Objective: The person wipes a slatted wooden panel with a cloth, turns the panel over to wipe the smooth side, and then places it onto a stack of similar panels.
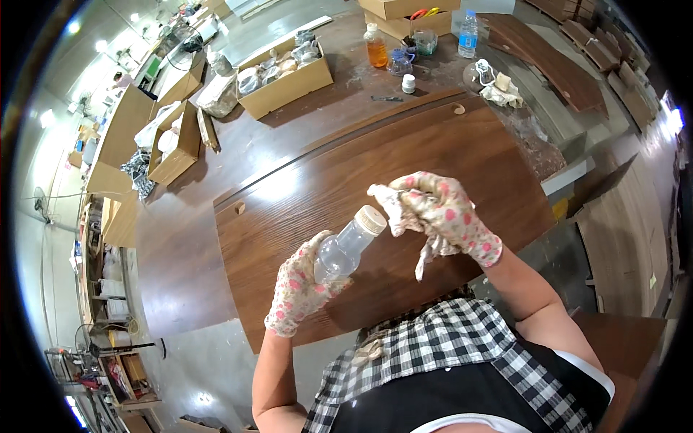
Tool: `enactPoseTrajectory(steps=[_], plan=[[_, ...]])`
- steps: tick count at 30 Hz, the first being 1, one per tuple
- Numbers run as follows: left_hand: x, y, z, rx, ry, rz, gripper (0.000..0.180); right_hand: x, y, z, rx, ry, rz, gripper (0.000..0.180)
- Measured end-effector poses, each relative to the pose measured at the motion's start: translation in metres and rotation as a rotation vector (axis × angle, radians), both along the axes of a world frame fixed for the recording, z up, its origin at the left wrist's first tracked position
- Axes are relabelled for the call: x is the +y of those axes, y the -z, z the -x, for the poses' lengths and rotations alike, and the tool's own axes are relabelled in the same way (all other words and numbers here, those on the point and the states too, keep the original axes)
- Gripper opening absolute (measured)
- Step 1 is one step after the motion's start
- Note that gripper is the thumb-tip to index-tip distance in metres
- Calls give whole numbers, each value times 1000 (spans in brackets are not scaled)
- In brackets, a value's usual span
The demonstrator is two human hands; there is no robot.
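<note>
My left hand (302,286), in a white glove with pink flowers, is wrapped round a clear plastic bottle (345,249) with a whitish cap. The bottle is tilted, its cap pointing up and to the right. My right hand (444,211), gloved alike, grips a crumpled white rag (395,209) just right of the cap, and part of the rag hangs below the fingers. Rag and cap look close together; I cannot tell whether they touch. Under both hands lies a dark brown wood-grain panel (303,209) with a round hole near each far corner.
Open cardboard boxes (296,88) with small wrapped parts stand at the far left. Along the back are a bottle of orange liquid (376,47), a water bottle (468,36), a small white bottle (408,84) and a glass jar (426,43). Another crumpled cloth (503,94) lies at the far right.
</note>
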State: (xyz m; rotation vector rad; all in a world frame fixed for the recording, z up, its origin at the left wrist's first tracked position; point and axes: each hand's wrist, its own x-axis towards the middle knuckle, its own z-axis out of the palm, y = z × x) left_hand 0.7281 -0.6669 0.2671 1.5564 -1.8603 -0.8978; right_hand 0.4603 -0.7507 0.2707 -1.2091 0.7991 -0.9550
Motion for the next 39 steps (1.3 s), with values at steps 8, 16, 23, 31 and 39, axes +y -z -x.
enactPoseTrajectory(steps=[8, 16, 23, 31, 39], plan=[[-5, -34, -33, -564, 163, 165, 67, 32, 37, -49, -63, 11, -63, 20], [-48, -77, 9, -910, 196, 429, 61, 23, 23, -29, -208, 222, -26, 18], [-77, 22, 34, -379, -27, 484, 66, -26, 4, 6, 572, 300, 709, 16], [-76, 57, -27, 384, -494, 480, 80, -151, 14, 68, 925, 332, 397, 14], [-77, 108, -59, 549, -663, 538, 87, -170, 46, -23, 1542, -6, 1105, 14]])
